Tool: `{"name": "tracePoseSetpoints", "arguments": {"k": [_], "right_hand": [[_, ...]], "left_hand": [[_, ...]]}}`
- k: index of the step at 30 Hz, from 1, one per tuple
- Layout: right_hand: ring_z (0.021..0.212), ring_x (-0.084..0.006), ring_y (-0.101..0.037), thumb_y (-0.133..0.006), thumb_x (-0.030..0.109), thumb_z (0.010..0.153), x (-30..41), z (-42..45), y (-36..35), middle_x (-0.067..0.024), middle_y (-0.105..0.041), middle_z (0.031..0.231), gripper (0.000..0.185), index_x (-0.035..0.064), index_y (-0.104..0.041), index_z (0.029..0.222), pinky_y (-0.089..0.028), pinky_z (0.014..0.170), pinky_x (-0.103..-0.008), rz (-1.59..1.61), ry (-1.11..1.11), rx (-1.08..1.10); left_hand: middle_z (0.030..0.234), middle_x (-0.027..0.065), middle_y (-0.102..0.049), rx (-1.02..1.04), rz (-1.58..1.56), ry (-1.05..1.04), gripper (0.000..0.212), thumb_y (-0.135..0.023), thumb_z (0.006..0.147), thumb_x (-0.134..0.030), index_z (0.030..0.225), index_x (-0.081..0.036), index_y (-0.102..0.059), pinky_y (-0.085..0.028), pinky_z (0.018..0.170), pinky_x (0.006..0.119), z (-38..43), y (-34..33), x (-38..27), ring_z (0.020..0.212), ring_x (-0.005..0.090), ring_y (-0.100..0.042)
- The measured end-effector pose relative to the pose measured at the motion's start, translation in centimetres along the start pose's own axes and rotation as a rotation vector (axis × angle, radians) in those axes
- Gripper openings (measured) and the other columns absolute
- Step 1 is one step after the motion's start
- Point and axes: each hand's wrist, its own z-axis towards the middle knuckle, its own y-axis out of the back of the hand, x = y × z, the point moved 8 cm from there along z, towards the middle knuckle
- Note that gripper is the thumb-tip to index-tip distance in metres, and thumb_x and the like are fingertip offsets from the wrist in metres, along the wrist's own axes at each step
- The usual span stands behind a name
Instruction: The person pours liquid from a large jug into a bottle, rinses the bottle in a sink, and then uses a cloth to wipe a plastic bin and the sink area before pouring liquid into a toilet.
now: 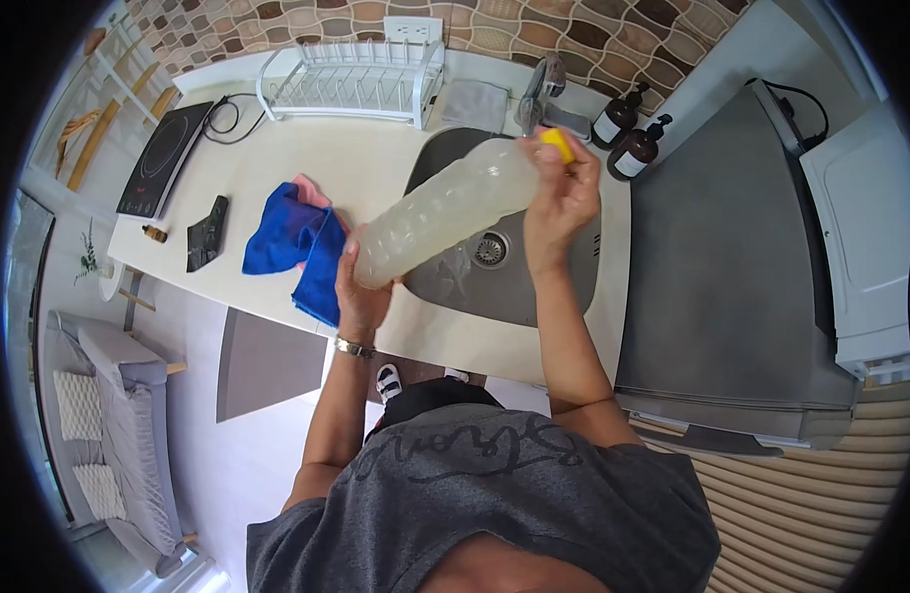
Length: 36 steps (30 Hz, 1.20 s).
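A large translucent plastic bottle [447, 211] with cloudy, pale contents lies tilted across my view, partly over the grey sink [573, 285]. My left hand [362, 296] holds it by its base, at the sink's left edge. At the other end, my right hand [562, 189] grips the yellow cap [557, 146] and neck with the fingertips; whether the cap is screwed on I cannot tell. Left of the bottle, a blue cloth [288, 237] lies on the counter, over a pink cloth [310, 191]. Part of the sink is hidden behind the bottle.
Behind the sink are a faucet [533, 104], a folded grey cloth [476, 105] and two brown pump bottles [634, 148]. A white dish rack [351, 85] stands at the back. An induction cooktop [164, 159], a black item [207, 236] and a small brown bottle [155, 233] sit on the left.
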Motion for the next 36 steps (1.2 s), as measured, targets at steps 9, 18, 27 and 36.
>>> {"name": "tracePoseSetpoints", "arguments": {"k": [9,18,27,36], "right_hand": [[0.102,-0.0205,-0.053,-0.039,0.024,0.094,-19.4,-8.5,10.4,-0.0108,-0.056,0.108,0.028,0.0014,-0.050,0.105,-0.045,0.088,-0.0321,0.359,-0.743,-0.212],[0.087,-0.0187,-0.058,-0.049,0.022,0.089,-17.6,0.6,12.7,-0.0090,-0.060,0.097,0.023,0.0043,-0.055,0.101,-0.048,0.078,-0.0322,-0.264,-0.426,0.029],[0.093,-0.0205,-0.056,-0.050,0.024,0.090,-17.9,-2.8,10.0,-0.0094,-0.056,0.097,0.022,0.0053,-0.050,0.100,-0.046,0.082,-0.0339,0.515,-0.750,-0.359],[0.084,-0.0167,-0.059,-0.057,0.012,0.086,-3.7,2.7,-4.6,-0.0122,-0.055,0.099,0.019,-0.0003,-0.050,0.100,-0.049,0.076,-0.0277,0.300,-0.295,0.370]], "left_hand": [[0.100,0.0263,-0.046,0.230,1.597,-0.536,0.068,-0.071,0.068,-0.032,0.112,0.006,-0.036,-0.047,0.071,0.045,2.3,-13.9,-3.2,0.098,0.0415,-0.050],[0.103,0.0274,-0.048,0.165,1.429,-0.607,0.066,-0.073,0.063,-0.026,0.109,0.006,-0.039,-0.043,0.081,0.040,-1.8,-14.7,-1.2,0.099,0.0386,-0.049],[0.102,0.0179,-0.049,0.214,1.296,-0.478,0.071,-0.081,0.058,-0.025,0.109,0.000,-0.037,-0.042,0.083,0.034,0.9,-9.9,-2.5,0.098,0.0265,-0.051],[0.109,0.0122,-0.049,0.262,1.134,-0.123,0.086,-0.085,0.049,-0.023,0.116,0.000,-0.038,-0.039,0.091,0.031,-0.7,-4.7,0.3,0.105,0.0217,-0.048]]}}
